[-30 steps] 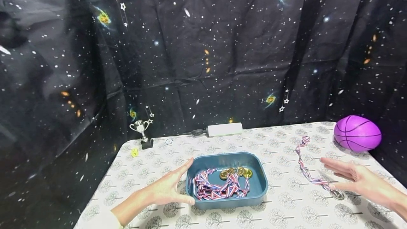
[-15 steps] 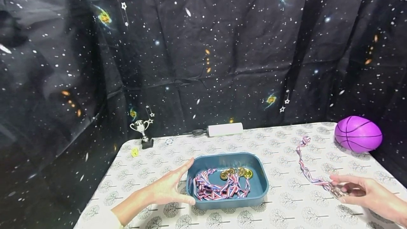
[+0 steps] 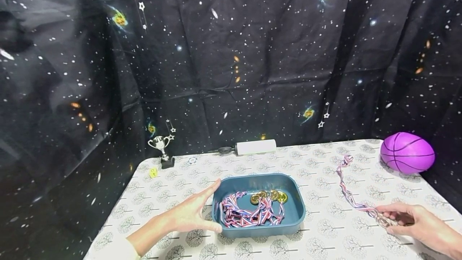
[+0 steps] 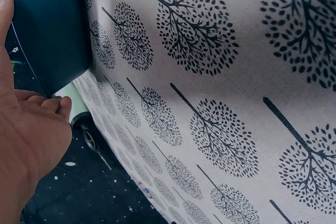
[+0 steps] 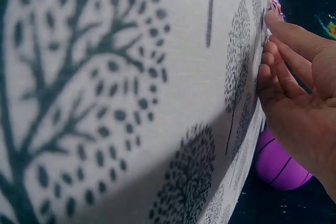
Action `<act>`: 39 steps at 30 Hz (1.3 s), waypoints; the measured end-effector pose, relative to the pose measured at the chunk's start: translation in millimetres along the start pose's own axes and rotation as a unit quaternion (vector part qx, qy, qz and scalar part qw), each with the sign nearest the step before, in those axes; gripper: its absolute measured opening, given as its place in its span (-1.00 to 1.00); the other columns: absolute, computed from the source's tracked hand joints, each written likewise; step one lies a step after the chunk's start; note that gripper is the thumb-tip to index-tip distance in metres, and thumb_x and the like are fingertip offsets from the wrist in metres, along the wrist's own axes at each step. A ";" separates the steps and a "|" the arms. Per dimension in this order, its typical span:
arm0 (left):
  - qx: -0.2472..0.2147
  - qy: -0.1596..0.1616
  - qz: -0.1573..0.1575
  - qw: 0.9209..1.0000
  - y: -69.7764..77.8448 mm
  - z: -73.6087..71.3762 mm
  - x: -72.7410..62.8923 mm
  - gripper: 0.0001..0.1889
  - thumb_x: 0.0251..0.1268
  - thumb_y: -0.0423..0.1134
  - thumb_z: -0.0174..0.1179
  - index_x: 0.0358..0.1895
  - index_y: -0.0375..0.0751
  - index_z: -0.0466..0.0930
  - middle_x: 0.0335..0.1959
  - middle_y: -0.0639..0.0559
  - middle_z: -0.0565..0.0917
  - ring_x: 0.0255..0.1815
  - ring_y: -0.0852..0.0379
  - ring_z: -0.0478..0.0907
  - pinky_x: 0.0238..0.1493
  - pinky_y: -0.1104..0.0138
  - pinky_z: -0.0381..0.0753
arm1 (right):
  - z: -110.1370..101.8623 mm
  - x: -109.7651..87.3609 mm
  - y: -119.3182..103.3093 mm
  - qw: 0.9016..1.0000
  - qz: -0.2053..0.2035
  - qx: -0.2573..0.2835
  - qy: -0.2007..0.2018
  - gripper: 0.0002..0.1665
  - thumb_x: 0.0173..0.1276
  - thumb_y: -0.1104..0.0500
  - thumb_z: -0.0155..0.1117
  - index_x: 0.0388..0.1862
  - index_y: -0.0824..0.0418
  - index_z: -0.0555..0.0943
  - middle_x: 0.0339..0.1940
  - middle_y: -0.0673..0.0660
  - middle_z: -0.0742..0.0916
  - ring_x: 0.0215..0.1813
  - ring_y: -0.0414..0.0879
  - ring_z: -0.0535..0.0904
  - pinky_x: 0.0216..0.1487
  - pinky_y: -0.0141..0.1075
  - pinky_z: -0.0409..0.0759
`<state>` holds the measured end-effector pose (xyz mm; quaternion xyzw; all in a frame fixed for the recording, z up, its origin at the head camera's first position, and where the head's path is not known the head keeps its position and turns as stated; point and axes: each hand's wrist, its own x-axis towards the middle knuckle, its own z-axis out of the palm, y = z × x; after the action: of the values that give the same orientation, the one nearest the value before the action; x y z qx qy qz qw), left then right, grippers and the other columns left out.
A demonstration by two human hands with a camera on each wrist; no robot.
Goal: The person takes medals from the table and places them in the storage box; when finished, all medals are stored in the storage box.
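A blue rectangular tub (image 3: 265,232) stands on the table in the head view, with gold medals (image 3: 282,197) and tangled striped ribbons (image 3: 245,216) inside. My left hand (image 3: 187,213) is spread across its left end, the thumb by the front corner and fingers by the back corner. In the left wrist view that hand (image 4: 31,135) lies against the dark tub (image 4: 47,35). To the right of the tub, my right hand (image 3: 418,222) pinches a silver-coloured medal (image 3: 381,220) low over the tablecloth. Its red, white and blue ribbon (image 3: 346,191) trails away across the cloth.
A purple basketball (image 3: 408,153) sits at the back right. At the back left stand a small silver trophy (image 3: 164,149) and a yellow block (image 3: 153,172). A white cylinder (image 3: 255,147) lies along the back edge, before a black star-patterned curtain (image 3: 216,51).
My right hand has come down to the medal, and its fingers have closed on it. The medal has shifted only slightly. The left hand and the tub have stayed in place.
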<state>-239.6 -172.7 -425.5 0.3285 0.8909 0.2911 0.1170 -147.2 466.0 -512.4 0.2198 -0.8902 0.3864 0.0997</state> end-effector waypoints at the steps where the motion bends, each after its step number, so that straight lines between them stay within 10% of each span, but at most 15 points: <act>1: 0.001 0.000 0.000 1.000 0.0 -0.1 0.1 0.38 0.02 0.30 0.59 0.76 -0.16 -0.13 0.77 0.03 -0.10 0.73 -0.11 -0.05 0.66 -0.11 0.01 | 0.1 -0.1 -0.4 1.000 0.003 -0.006 0.000 -0.43 0.19 0.48 0.53 0.18 0.11 0.77 0.00 -0.28 0.74 -0.05 -0.46 0.58 -0.12 -0.68 0.52; 23: -0.005 0.002 0.012 1.000 0.0 0.1 -0.1 0.37 0.05 0.28 0.59 0.76 -0.19 -0.13 0.77 0.00 -0.09 0.73 -0.10 -0.05 0.65 -0.15 0.01 | 6.7 5.0 2.1 0.998 -0.031 0.039 0.045 -0.43 0.08 0.64 0.48 -0.01 0.15 0.73 -0.31 -0.15 0.71 -0.30 -0.33 0.59 -0.39 -0.48 0.51; 35: -0.002 0.001 0.008 1.000 0.2 -0.5 0.3 0.36 0.05 0.28 0.59 0.75 -0.21 -0.11 0.77 -0.02 -0.07 0.73 -0.09 -0.04 0.65 -0.13 0.02 | -17.1 16.1 -15.3 0.994 0.103 -0.010 0.047 -0.82 0.38 0.40 0.45 -0.07 0.30 0.81 -0.23 -0.23 0.85 -0.22 -0.44 0.72 -0.29 -0.58 0.65; 39: -0.004 0.000 0.005 1.000 0.0 -0.2 0.4 0.36 0.04 0.27 0.60 0.76 -0.19 -0.11 0.77 -0.01 -0.07 0.74 -0.09 -0.05 0.66 -0.13 0.01 | -23.1 24.1 -20.0 0.994 0.092 0.002 0.051 -0.82 0.42 0.43 0.39 -0.04 0.35 0.81 -0.20 -0.21 0.85 -0.23 -0.39 0.75 -0.28 -0.53 0.71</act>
<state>-240.0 -172.5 -425.4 0.3327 0.8879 0.2956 0.1169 -159.0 463.3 -475.4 0.1171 -0.8997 0.4064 0.1081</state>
